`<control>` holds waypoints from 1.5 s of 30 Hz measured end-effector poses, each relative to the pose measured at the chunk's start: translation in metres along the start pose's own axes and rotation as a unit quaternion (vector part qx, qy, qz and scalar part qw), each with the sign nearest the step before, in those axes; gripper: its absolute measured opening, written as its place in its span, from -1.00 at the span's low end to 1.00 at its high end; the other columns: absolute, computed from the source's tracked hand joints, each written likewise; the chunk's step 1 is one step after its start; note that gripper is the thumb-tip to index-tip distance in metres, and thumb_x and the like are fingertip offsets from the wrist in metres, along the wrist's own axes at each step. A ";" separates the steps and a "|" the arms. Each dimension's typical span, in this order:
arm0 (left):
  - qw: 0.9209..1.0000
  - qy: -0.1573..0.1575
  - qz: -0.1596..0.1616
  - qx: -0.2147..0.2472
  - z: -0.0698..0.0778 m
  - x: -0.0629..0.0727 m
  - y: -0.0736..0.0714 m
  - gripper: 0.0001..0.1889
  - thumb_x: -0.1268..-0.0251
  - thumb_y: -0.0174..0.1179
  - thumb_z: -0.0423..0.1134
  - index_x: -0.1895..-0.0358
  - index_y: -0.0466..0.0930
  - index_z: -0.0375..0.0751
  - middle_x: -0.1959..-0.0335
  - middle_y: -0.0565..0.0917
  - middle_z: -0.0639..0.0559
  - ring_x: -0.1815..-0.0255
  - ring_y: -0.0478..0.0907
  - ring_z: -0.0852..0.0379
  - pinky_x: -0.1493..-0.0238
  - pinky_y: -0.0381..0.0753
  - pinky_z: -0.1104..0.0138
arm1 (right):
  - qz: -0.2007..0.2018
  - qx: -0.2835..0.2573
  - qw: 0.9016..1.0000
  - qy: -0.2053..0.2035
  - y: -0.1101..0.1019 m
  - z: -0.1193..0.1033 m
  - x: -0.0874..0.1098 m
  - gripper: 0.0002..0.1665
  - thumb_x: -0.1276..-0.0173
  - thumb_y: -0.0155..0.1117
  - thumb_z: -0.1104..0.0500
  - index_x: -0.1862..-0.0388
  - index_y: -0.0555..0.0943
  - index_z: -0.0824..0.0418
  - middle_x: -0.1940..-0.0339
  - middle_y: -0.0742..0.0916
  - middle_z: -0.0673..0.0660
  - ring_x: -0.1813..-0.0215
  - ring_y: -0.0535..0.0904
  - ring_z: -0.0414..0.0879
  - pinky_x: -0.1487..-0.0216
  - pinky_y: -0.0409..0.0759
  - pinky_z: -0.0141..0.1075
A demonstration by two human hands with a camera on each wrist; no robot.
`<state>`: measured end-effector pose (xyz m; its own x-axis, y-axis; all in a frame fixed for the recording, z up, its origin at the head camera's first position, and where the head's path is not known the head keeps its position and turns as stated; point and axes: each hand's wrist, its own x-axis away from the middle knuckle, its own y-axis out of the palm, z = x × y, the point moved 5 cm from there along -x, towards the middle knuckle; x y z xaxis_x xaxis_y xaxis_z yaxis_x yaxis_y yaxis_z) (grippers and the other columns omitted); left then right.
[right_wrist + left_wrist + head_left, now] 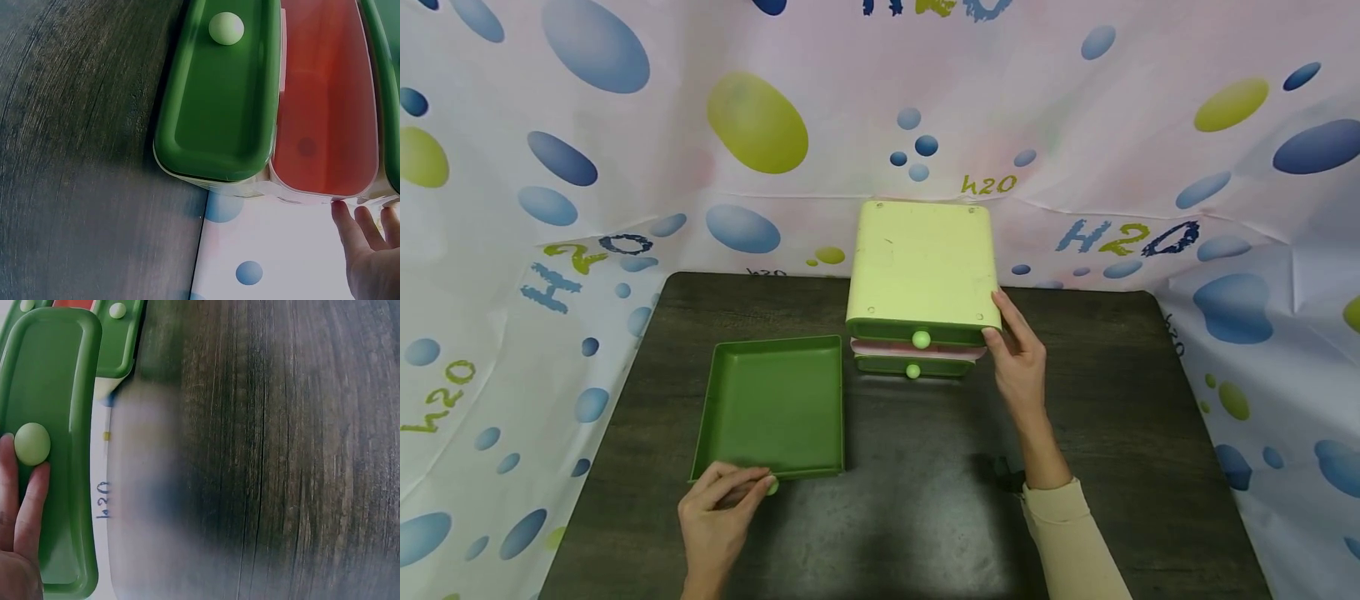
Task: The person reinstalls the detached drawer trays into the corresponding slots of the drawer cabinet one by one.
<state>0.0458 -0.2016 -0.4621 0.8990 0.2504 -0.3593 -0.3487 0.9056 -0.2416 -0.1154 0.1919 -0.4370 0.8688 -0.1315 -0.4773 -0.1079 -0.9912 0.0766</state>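
A removed green drawer (775, 408) lies on the table to the left, its round pale-green knob (32, 444) facing me. My left hand (718, 504) pinches this knob between its fingers. Further right stands a small chest of drawers (925, 258) with a pale yellow top. Two green drawer fronts sit in it, the upper drawer front (887, 330) and the lower drawer front (215, 119). Between them shows a pinkish-red slot (325, 112) with no drawer in it. My right hand (1022, 362) touches the chest's front right corner, fingers along its side.
The dark wood-grain table (1120, 433) carries both chest and drawer. Right behind the chest hangs a white curtain (1037, 108) with blue and green spots and "H2O" lettering, which also wraps both sides of the table.
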 end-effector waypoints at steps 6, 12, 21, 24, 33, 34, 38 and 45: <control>1.000 -0.003 -0.015 0.016 -0.001 0.005 0.001 -0.68 0.22 0.36 -0.85 0.37 0.76 -0.47 0.49 0.58 -0.18 0.51 0.64 0.21 0.40 0.66 0.49 | -0.005 0.013 1.000 0.004 -0.001 0.001 0.000 -0.43 -0.45 0.17 0.42 -0.43 0.42 0.34 -0.50 0.36 0.33 -0.49 0.30 0.08 -0.37 0.40 -0.28; 1.000 -0.014 -0.020 0.012 -0.002 0.010 0.001 -0.69 0.20 0.38 -0.82 0.35 0.77 -0.44 0.48 0.59 -0.12 0.49 0.64 0.22 0.40 0.67 0.46 | -0.002 0.008 1.000 0.000 -0.003 0.001 0.000 -0.43 -0.45 0.17 0.42 -0.42 0.42 0.34 -0.49 0.37 0.34 -0.49 0.31 0.09 -0.36 0.41 -0.29; 0.999 -0.012 -0.017 0.025 0.000 0.016 0.003 -0.68 0.21 0.36 -0.84 0.35 0.76 -0.47 0.50 0.57 -0.12 0.49 0.63 0.22 0.40 0.67 0.47 | -0.001 0.004 1.000 0.001 -0.001 -0.007 -0.001 -0.40 -0.38 0.08 0.61 -0.41 0.38 0.46 -0.48 0.35 0.42 -0.48 0.33 0.05 -0.35 0.42 -0.30; 0.999 -0.002 -0.015 0.029 0.000 0.018 0.002 -0.67 0.21 0.37 -0.84 0.34 0.76 -0.47 0.49 0.58 -0.12 0.49 0.65 0.21 0.42 0.67 0.46 | -0.004 0.000 1.000 -0.002 0.003 -0.015 -0.002 -0.40 -0.36 0.05 0.65 -0.39 0.35 0.53 -0.46 0.31 0.51 -0.47 0.34 0.04 -0.34 0.43 -0.30; 1.000 0.005 -0.012 -0.002 0.004 0.022 -0.002 -0.67 0.19 0.41 -0.77 0.30 0.78 -0.40 0.46 0.59 -0.08 0.46 0.66 0.21 0.41 0.67 0.48 | -0.007 -0.004 1.000 -0.013 0.001 -0.006 -0.003 -0.38 -0.34 0.07 0.65 -0.39 0.38 0.48 -0.46 0.36 0.44 -0.45 0.37 0.06 -0.30 0.46 -0.33; 1.000 0.003 -0.013 -0.003 0.004 0.022 -0.002 -0.67 0.19 0.42 -0.77 0.30 0.78 -0.40 0.47 0.59 -0.08 0.47 0.66 0.22 0.41 0.66 0.48 | -0.009 -0.005 1.000 -0.016 0.000 -0.006 -0.003 -0.38 -0.34 0.07 0.65 -0.40 0.38 0.48 -0.46 0.35 0.45 -0.44 0.38 0.06 -0.29 0.47 -0.33; 1.000 -0.013 -0.025 0.000 0.002 0.024 0.000 -0.66 0.21 0.42 -0.78 0.33 0.78 -0.38 0.47 0.60 -0.07 0.47 0.66 0.22 0.41 0.67 0.46 | -0.011 0.007 1.000 -0.007 -0.001 -0.006 -0.004 -0.41 -0.37 0.09 0.61 -0.39 0.39 0.48 -0.46 0.37 0.42 -0.40 0.43 0.05 -0.26 0.50 -0.34; 0.997 0.004 -0.072 0.027 0.004 0.024 0.011 -0.64 0.22 0.44 -0.76 0.32 0.77 -0.32 0.47 0.59 -0.03 0.44 0.66 0.19 0.35 0.69 0.44 | -0.017 -0.004 1.000 0.006 -0.005 0.001 -0.005 -0.43 -0.41 0.15 0.52 -0.40 0.42 0.42 -0.45 0.41 0.34 -0.32 0.50 0.02 -0.19 0.54 -0.36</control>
<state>0.0645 -0.1841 -0.4693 0.9366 0.1147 -0.3312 -0.2017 0.9492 -0.2416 -0.1194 0.1975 -0.4361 0.8772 -0.0982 -0.4700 -0.0750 -0.9949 0.0679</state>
